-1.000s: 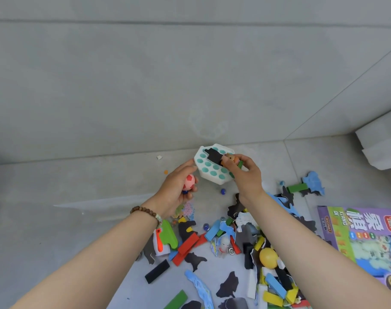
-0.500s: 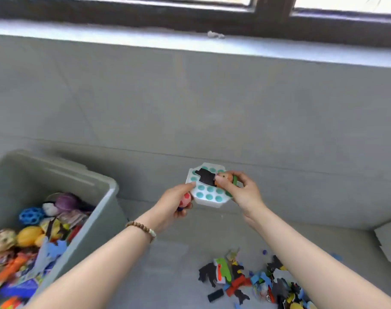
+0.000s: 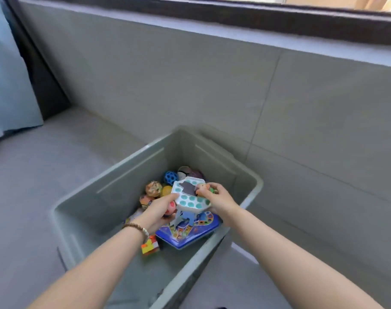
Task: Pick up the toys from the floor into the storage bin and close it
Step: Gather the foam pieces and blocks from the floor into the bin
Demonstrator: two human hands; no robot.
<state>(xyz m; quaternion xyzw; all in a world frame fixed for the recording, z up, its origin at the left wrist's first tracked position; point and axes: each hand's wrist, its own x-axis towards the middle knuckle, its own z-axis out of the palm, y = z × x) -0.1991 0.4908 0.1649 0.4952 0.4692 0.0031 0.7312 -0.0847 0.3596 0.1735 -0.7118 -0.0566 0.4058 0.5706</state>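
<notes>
Two hands hold a white hexagonal toy board above the open grey storage bin, over the far half of its interior. The board is studded with round teal dimples and tilts with its dimpled face up toward the camera; no long axis is evident. A flat black cut-out piece lies on its upper face.

The left hand is curled closed, thumb pressing the board's near-left edge, with a small pink-red ball tucked between fingers and palm. A brown beaded bracelet circles that wrist. The right hand pinches the board's right edge, and also clamps a small orange-and-green toy against it; motion blur makes that toy's form hard to read.

Below the board, a glossy blue game box lies flat in the bin, one corner pointing toward the near-right wall, and a pale blue foam shape stands on it, partly hidden by the board. Toward the bin's far corner sit rounded balls: a blue perforated one, a mottled brown one and a yellow one, with others behind cut off by the board. A red, yellow and orange brick block rests near the left forearm. The bin's near end is hidden by the forearms and cropped at the bottom edge. It is smooth plastic with ribbed inner walls, and stands on grey floor against a grey tiled wall.
</notes>
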